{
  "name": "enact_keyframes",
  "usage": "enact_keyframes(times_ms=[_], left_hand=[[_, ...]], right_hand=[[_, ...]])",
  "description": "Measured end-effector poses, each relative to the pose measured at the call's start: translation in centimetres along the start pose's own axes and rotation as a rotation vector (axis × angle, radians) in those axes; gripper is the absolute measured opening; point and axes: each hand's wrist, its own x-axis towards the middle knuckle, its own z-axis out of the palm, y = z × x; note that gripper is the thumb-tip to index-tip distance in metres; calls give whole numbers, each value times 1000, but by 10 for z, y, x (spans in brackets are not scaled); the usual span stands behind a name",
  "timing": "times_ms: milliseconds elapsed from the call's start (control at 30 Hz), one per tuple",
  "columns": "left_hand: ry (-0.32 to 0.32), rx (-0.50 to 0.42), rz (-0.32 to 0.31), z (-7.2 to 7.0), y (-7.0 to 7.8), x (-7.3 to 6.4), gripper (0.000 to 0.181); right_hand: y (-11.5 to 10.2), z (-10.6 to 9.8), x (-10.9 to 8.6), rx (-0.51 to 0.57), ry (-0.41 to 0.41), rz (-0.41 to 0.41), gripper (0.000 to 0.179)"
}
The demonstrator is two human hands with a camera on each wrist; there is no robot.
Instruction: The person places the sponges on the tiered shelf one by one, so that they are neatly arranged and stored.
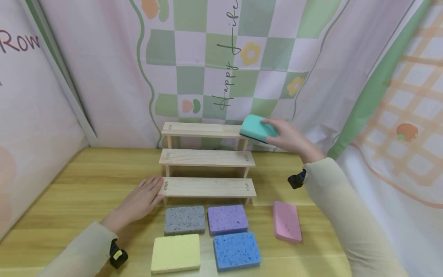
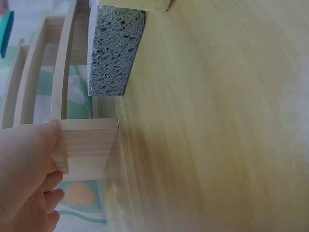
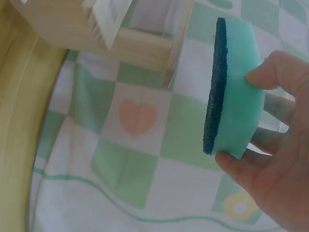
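My right hand (image 1: pixel 287 134) holds a turquoise sponge (image 1: pixel 254 127) at the right end of the top step of a three-tier wooden shelf (image 1: pixel 207 157). In the right wrist view, thumb and fingers grip the sponge (image 3: pixel 239 92) from its turquoise side, its dark scouring layer facing away from the palm. With thumb and curled fingers, my left hand (image 1: pixel 140 198) grips the left end of the shelf's lowest step (image 2: pixel 60 150). In front of the shelf lie a grey sponge (image 1: pixel 184 220), a purple sponge (image 1: pixel 227 219), a yellow sponge (image 1: pixel 175 253) and a blue sponge (image 1: pixel 237 251).
A pink sponge (image 1: pixel 287 222) lies apart on the right of the wooden table (image 1: pixel 83 177), below the right forearm. Behind the shelf hangs a checked curtain (image 1: pixel 221 54), with more fabric at both sides. Each wrist wears a small black camera.
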Motion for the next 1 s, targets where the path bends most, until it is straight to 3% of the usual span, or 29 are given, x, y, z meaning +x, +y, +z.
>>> enact_keyframes(times_ms=[1000], left_hand=[[5,46,2,5,-4,1,53]], right_hand=[[-69,32,62,-50,7,-186,59]])
